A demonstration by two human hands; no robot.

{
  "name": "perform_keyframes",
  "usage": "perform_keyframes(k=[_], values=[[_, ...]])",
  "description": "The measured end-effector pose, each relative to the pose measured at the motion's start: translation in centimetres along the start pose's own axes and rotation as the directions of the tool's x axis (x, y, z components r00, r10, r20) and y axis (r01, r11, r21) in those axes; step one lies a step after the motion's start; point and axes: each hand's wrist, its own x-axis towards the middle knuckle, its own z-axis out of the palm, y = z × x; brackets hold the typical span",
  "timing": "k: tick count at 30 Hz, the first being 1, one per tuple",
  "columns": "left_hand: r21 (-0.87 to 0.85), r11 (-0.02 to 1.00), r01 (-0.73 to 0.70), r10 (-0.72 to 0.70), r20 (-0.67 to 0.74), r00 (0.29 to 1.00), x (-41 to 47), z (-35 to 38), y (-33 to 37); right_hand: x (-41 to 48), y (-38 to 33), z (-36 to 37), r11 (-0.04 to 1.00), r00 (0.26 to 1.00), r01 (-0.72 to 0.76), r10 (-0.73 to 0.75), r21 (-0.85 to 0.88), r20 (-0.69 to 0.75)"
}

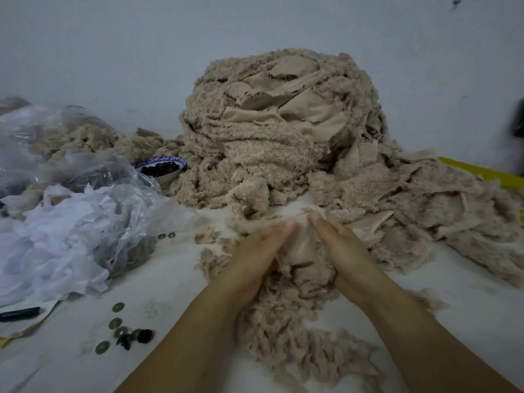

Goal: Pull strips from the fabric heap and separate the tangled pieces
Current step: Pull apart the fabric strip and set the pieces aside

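- The left hand [255, 258] is closed on a beige fleece strip with a smooth backing [303, 248]. The upper edge is pinched by its fingertips, and the thumb is hidden under the cloth.
- The right hand [348, 258] is closed on the same strip just beside it, so the smooth backing is held stretched between the two grips.
- The step in hand is judged to be the separating. The strip is held at the foot of the tall heap of beige fleece fabric [278, 129], just beyond the grip, and seems to be joined to it there.
- For the next move, a slow pull apart and toward the person is probably needed, because the fluffy pile catches easily.
- Beneath the grip, loose fluffy beige strips [297, 341] are spread on the white table [175, 282].
- Far left of the grip, a clear plastic bag of white cloth scraps [71, 222] is seen. Beyond it, a blue-and-white bowl with dark contents [163, 168] touches the heap's edge.
- Lower left, well apart from the grip, round holed coins [117, 307] and a black pen [19, 313] are lying.
- Right of the grip, flat beige fleece sheets [439, 202] lie near and could be dragged along with the strip. A yellow flat object [482, 173] is partly covered behind them.
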Motion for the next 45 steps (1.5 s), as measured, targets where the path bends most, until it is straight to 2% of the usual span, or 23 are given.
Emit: perform_keyframes(k=[2,4,6,8,9,12,14,15,17,19,20,21,23,26,28,30,34,37,41,43,45], values=[[0.088,0.994,-0.069,0.076,-0.082,0.994,0.1,0.1,-0.2,0.0,0.1,0.1,1.000,1.000,0.008,-0.008,0.024,-0.025],[0.060,0.994,-0.097,0.105,-0.147,0.984,0.2,0.1,-0.2,0.1,0.1,0.2,0.999,0.995,0.047,-0.046,0.002,-0.090],[0.000,0.995,-0.101,0.100,-0.178,0.979,0.2,0.1,0.1,0.3,0.1,0.3,0.978,0.975,0.128,-0.154,-0.164,-0.160],[-0.020,0.994,-0.107,0.100,-0.220,0.970,0.2,0.2,0.2,0.7,0.4,0.1,0.913,0.942,0.191,-0.274,-0.361,-0.194],[-0.022,0.994,-0.111,0.103,-0.241,0.965,0.2,0.1,0.3,0.9,0.5,0.0,0.900,0.935,0.200,-0.294,-0.387,-0.201],[-0.030,0.991,-0.130,0.116,-0.290,0.950,0.1,-0.1,0.6,0.9,0.7,-0.1,0.947,0.965,0.159,-0.209,-0.278,-0.159],[-0.050,0.986,-0.157,0.136,-0.292,0.947,-0.1,-0.2,0.7,0.7,0.9,0.1,0.981,0.993,0.110,-0.115,-0.157,-0.022],[-0.053,0.984,-0.168,0.146,-0.292,0.945,-0.2,-0.2,0.7,0.6,1.1,0.4,0.981,0.995,0.093,-0.087,-0.170,0.045],[-0.055,0.981,-0.184,0.163,-0.276,0.947,-0.2,0.0,0.6,0.5,1.7,1.0,0.935,0.990,0.123,-0.091,-0.332,0.109],[-0.041,0.981,-0.189,0.171,-0.273,0.947,-0.1,0.4,0.4,0.8,1.7,1.2,0.843,0.982,0.173,-0.188,-0.510,0.024],[-0.050,0.981,-0.189,0.167,-0.286,0.944,-0.1,0.5,0.4,1.0,1.6,1.0,0.819,0.969,0.181,-0.242,-0.544,-0.042],[-0.074,0.979,-0.189,0.158,-0.303,0.940,0.0,0.6,0.4,1.2,1.4,0.7,0.830,0.953,0.181,-0.281,-0.528,-0.115],[-0.126,0.976,-0.177,0.126,-0.335,0.934,0.0,0.4,0.6,1.4,0.9,-0.2,0.903,0.937,0.161,-0.266,-0.398,-0.226],[-0.236,0.957,-0.170,0.076,-0.360,0.930,-0.1,-0.2,0.9,1.6,0.5,-1.2,0.975,0.946,0.158,-0.194,-0.155,-0.258],[-0.260,0.951,-0.165,0.061,-0.366,0.929,-0.1,-0.6,1.0,1.4,0.3,-1.4,0.986,0.952,0.149,-0.164,-0.076,-0.260],[-0.290,0.946,-0.143,0.040,-0.333,0.942,-0.2,-0.6,1.1,1.0,0.2,-0.9,0.989,0.966,0.133,-0.143,-0.064,-0.214],[-0.313,0.945,-0.098,0.028,-0.221,0.975,-0.4,0.0,0.9,0.2,0.5,0.7,0.957,0.984,0.156,-0.172,-0.243,-0.047],[-0.255,0.965,-0.067,0.032,-0.138,0.990,-0.4,0.2,0.9,0.2,0.4,0.9,0.961,0.981,0.192,-0.194,-0.200,0.010],[-0.214,0.977,0.002,-0.028,-0.117,0.993,-0.4,0.1,0.9,0.1,0.2,0.1,0.948,0.970,0.243,-0.240,-0.207,0.039],[-0.215,0.976,-0.026,0.002,-0.113,0.994,-0.5,0.2,0.9,-0.2,0.1,0.1,0.949,0.969,0.238,-0.218,-0.207,0.117],[-0.246,0.964,-0.096,0.057,-0.161,0.985,-0.4,0.0,1.1,-0.2,0.1,0.2,0.916,0.970,0.236,-0.200,-0.325,0.141]])
